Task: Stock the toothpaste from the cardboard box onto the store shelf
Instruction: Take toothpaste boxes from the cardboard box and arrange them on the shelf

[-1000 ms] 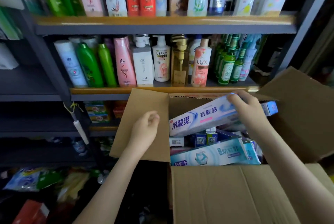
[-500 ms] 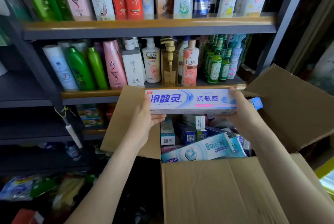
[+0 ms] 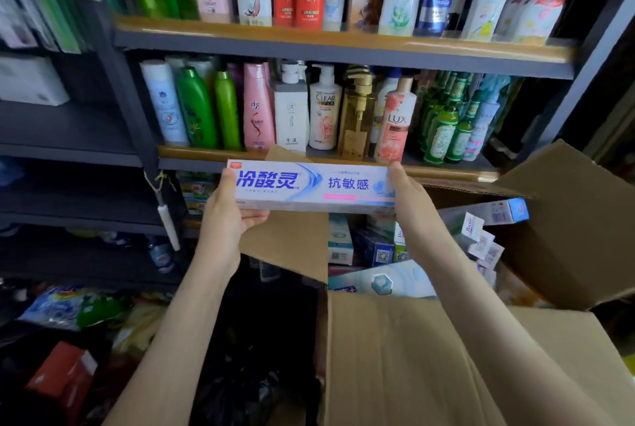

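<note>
Toothpaste box [image 3: 312, 186] is being held level, label up, above the open cardboard box [image 3: 412, 357], just in front of the shelf [image 3: 192, 153] w/ shampoo bottles [image 3: 261, 109]. L hand [image 3: 228, 216] is gripping one end and R hand [image 3: 410, 200] the other, fingers [image 3: 254, 219] curling round it.

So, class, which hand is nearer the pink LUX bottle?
Right. The right hand grips the toothpaste box end just below the LUX bottle; the left hand holds the far end, lower and well to its left.
</note>
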